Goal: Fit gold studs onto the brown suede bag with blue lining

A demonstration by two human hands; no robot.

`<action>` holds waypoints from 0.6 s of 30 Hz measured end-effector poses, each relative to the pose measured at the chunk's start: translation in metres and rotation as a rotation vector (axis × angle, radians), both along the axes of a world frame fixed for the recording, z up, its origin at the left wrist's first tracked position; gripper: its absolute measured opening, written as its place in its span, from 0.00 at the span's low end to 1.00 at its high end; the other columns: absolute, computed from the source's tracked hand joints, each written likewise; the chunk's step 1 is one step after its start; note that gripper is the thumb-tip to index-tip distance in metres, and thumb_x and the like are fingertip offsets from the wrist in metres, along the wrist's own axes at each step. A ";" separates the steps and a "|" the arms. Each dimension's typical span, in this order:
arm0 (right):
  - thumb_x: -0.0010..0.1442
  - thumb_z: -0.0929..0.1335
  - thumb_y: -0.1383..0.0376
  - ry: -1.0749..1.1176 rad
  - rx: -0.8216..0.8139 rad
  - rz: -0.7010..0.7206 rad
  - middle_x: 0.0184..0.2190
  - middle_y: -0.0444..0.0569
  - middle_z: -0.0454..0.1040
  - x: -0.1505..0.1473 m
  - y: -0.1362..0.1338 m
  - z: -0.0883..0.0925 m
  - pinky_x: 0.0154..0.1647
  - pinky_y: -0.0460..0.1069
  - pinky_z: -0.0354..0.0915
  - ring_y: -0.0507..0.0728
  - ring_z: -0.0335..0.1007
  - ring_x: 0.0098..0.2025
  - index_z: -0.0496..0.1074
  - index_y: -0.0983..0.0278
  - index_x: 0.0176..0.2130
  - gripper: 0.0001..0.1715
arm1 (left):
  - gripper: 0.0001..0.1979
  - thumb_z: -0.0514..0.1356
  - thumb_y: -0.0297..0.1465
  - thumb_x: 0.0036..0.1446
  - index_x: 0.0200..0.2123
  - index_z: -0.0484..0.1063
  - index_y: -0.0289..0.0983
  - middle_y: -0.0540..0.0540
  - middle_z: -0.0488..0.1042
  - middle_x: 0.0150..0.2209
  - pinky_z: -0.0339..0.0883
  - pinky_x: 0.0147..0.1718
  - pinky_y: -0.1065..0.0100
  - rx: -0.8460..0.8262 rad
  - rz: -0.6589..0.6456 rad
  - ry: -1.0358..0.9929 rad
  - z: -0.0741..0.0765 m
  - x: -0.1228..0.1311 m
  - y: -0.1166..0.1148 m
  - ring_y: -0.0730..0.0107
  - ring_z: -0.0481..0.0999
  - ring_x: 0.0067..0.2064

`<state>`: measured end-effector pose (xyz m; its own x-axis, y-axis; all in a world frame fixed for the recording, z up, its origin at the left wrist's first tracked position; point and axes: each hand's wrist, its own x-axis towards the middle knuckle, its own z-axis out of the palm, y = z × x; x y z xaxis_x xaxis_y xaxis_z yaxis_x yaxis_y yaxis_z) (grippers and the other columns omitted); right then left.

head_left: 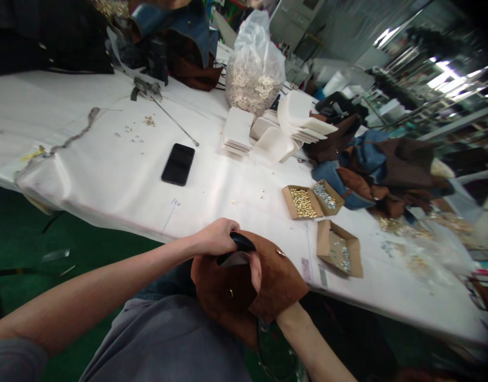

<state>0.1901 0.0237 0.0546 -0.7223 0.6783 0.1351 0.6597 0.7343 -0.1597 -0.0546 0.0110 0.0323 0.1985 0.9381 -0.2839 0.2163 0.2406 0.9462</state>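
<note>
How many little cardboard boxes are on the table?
3: a box of gold bits, a box of silver bits right beside it, and a box with scattered bits nearer the table's front edge. More could be hidden.

A handwritten number (175,202), in blue on the white worktop (212,175), reads as "150", though its middle figure is loosely formed. It stands near the worktop's front edge, and a thin blue line (168,220) runs from just below it towards that edge. Farther right, also close to the front edge, a purple patch (306,269) carries marks too blurred to read. Above this patch, a small blue scribble (306,225) on the worktop is likewise illegible.
</note>
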 end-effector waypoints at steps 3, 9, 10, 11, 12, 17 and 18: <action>0.80 0.65 0.63 0.002 0.028 0.008 0.67 0.53 0.84 0.005 -0.007 -0.006 0.71 0.69 0.80 0.74 0.84 0.66 0.68 0.47 0.80 0.35 | 0.05 0.69 0.29 0.53 0.33 0.76 0.37 0.50 0.77 0.30 0.58 0.27 0.69 0.000 0.000 -0.015 -0.003 0.000 -0.001 0.69 0.74 0.33; 0.81 0.65 0.62 -0.005 0.107 -0.004 0.62 0.56 0.87 0.005 -0.010 -0.009 0.64 0.68 0.83 0.73 0.87 0.59 0.73 0.52 0.75 0.28 | 0.05 0.68 0.28 0.54 0.35 0.78 0.37 0.51 0.79 0.31 0.61 0.27 0.70 -0.006 -0.007 -0.043 -0.003 0.000 -0.002 0.70 0.75 0.33; 0.81 0.65 0.62 -0.002 0.084 -0.011 0.63 0.56 0.87 0.004 -0.009 -0.007 0.65 0.68 0.83 0.72 0.87 0.60 0.73 0.52 0.75 0.28 | 0.05 0.68 0.28 0.54 0.35 0.78 0.37 0.50 0.79 0.31 0.61 0.28 0.70 -0.003 -0.007 -0.039 -0.002 -0.001 -0.002 0.69 0.75 0.33; 0.81 0.65 0.63 0.003 0.064 -0.010 0.64 0.55 0.86 0.001 -0.007 -0.006 0.66 0.68 0.82 0.72 0.87 0.61 0.73 0.51 0.75 0.28 | 0.05 0.69 0.28 0.54 0.35 0.78 0.37 0.50 0.79 0.31 0.61 0.28 0.70 0.002 -0.007 -0.032 -0.002 -0.001 -0.002 0.69 0.76 0.33; 0.81 0.65 0.64 0.004 0.048 -0.002 0.64 0.54 0.86 -0.001 -0.005 -0.004 0.67 0.67 0.82 0.71 0.87 0.62 0.74 0.51 0.74 0.27 | 0.05 0.69 0.28 0.54 0.35 0.78 0.37 0.50 0.79 0.31 0.61 0.28 0.70 0.008 -0.009 -0.023 -0.003 -0.001 -0.002 0.69 0.76 0.34; 0.80 0.68 0.65 -0.033 0.141 0.001 0.62 0.53 0.88 -0.008 -0.001 0.003 0.66 0.65 0.81 0.69 0.88 0.57 0.80 0.54 0.66 0.22 | 0.05 0.68 0.28 0.55 0.33 0.74 0.38 0.50 0.78 0.31 0.58 0.29 0.67 0.065 -0.006 0.059 -0.006 0.000 -0.007 0.66 0.77 0.34; 0.79 0.68 0.66 -0.055 0.169 -0.007 0.61 0.52 0.88 -0.007 -0.001 0.001 0.64 0.63 0.81 0.68 0.88 0.56 0.81 0.54 0.65 0.21 | 0.05 0.68 0.29 0.56 0.33 0.73 0.39 0.49 0.79 0.31 0.58 0.30 0.66 0.085 -0.002 0.077 -0.007 0.000 -0.009 0.66 0.77 0.35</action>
